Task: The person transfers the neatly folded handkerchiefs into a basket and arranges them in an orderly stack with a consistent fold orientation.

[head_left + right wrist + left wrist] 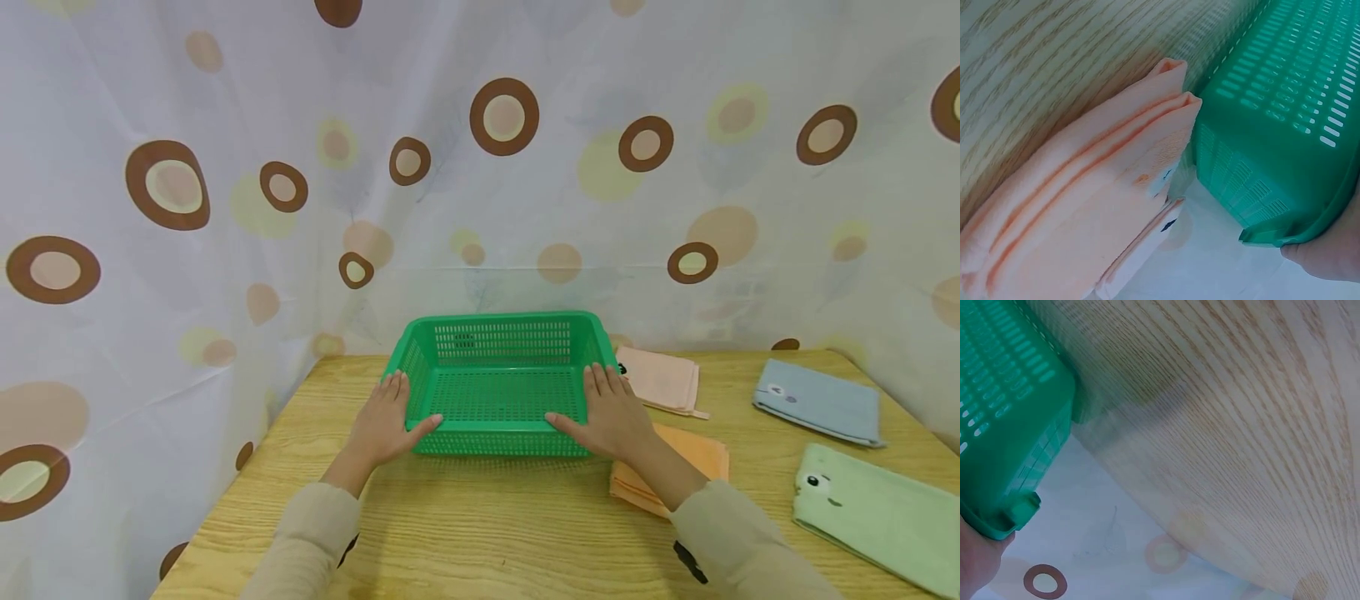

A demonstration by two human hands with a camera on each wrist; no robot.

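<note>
A green plastic basket [495, 442] with slotted walls stands on the wooden table, its inside bare. My left hand [386, 425] rests on its near left corner, fingers laid forward along the side rim and thumb across the front rim. At the near right corner, my right hand [611, 421] lies the same way, thumb spread over the front rim. Under my right forearm is a folded orange towel [708, 457]. In the right wrist view, this folded towel [1072, 212] appears close beside the basket wall [1229, 181].
A folded pink towel [660, 379] lies just right of the basket. Farther right are a blue towel [821, 404] and a green towel [885, 517] with a face design. Behind the table [480, 533] hangs a patterned curtain [525, 208], which also runs along the left edge.
</note>
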